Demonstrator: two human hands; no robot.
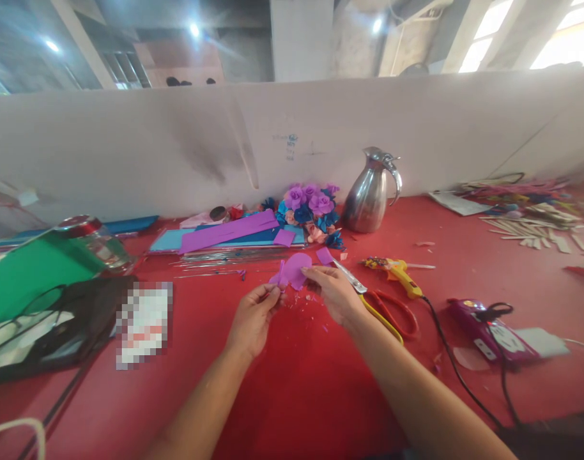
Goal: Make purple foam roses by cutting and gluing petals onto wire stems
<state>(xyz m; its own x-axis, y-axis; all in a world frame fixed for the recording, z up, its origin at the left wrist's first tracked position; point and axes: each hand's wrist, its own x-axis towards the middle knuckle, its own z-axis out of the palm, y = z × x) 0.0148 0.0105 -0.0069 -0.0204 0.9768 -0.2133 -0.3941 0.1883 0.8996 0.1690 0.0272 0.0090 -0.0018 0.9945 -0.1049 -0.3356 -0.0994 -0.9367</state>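
Note:
Between my hands are purple paper petals, held above the red table. My left hand pinches the lower left part, where a narrow rolled piece stands up. My right hand grips the right edge of the rounded petal between thumb and fingers. Small purple scraps lie on the table just below. Beside my right hand are scissors with one red and one yellow handle, their blades partly hidden behind it. A small purple paper square rests at the blade tips.
Behind my hands stand a bunch of paper flowers and a steel jug. Purple strips lie on blue sheets. To the right are a yellow glue gun and a power strip with cables. A glass jar stands left.

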